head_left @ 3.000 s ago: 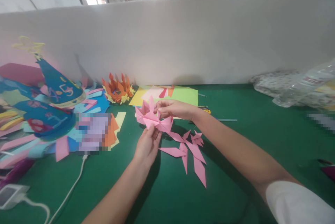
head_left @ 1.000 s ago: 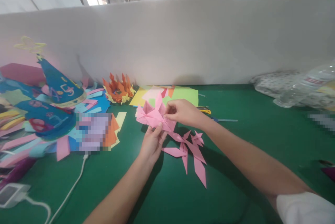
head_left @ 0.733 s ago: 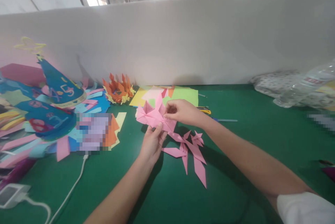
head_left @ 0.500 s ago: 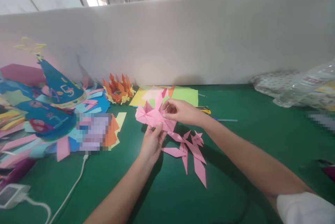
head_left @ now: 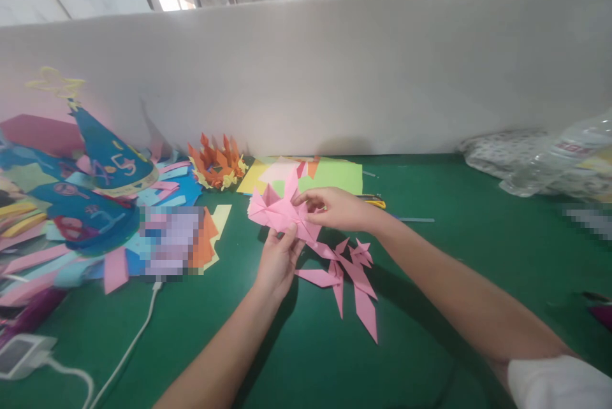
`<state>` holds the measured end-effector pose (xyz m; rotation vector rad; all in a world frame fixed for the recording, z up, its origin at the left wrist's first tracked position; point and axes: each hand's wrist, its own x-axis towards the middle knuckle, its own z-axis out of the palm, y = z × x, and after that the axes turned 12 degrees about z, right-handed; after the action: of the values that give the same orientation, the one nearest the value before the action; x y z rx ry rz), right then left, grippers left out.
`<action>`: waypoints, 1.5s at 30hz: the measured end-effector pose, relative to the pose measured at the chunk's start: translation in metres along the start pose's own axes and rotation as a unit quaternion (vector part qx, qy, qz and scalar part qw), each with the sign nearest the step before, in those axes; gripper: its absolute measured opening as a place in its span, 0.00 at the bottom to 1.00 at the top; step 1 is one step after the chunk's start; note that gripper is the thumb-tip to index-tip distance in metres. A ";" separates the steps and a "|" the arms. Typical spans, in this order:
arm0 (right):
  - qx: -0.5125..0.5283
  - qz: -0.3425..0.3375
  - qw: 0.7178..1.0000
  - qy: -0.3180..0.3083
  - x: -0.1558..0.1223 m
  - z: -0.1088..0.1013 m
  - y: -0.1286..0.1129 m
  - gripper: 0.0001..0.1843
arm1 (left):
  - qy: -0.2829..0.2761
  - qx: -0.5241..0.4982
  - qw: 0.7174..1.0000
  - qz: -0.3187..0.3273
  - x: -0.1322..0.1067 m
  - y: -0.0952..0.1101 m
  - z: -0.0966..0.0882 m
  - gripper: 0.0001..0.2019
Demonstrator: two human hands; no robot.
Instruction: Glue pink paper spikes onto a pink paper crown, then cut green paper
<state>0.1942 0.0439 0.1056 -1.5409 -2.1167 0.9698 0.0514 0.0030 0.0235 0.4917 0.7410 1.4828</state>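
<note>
A pink folded-paper crown (head_left: 273, 213) with pointed tips is held up over the green table. My left hand (head_left: 281, 259) grips its lower edge from below, thumb on the near face. My right hand (head_left: 332, 208) is at its right side, with thumb and fingers closed on a pink folded point there; the fingertips are partly hidden. On the table just below and right of the crown lie several loose pink folded-paper pieces (head_left: 366, 313), diamond-shaped and overlapping.
An orange and yellow paper crown (head_left: 218, 164) stands by the grey partition (head_left: 382, 78). Coloured paper sheets (head_left: 339, 176) and a yellow cutter (head_left: 375, 203) lie behind my hands. Blue cone hats (head_left: 112, 154) fill the left, near a white cable (head_left: 131, 348). At right is a plastic bottle (head_left: 549, 157).
My right hand has shifted slightly down along the crown's right side, and its fingers have moved in on the folded point. My left hand and the loose pieces stay in place.
</note>
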 end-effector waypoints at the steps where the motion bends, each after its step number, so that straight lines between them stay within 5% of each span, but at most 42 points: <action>1: -0.003 0.000 1.000 0.007 0.000 -0.001 0.000 0.15 | -0.003 0.003 1.000 0.000 0.000 0.000 0.000 0.12; 28: 0.000 0.014 0.999 0.040 -0.003 0.006 -0.003 0.10 | -0.032 0.019 0.999 0.031 -0.004 -0.005 0.003 0.14; 45: -0.109 0.044 0.992 0.048 -0.012 0.004 -0.002 0.05 | -0.018 0.001 0.998 0.052 -0.006 -0.005 0.007 0.13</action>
<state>0.1942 0.0304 0.1054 -1.7604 -2.1618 0.6931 0.0604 -0.0027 0.0257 0.5644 0.6986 1.5656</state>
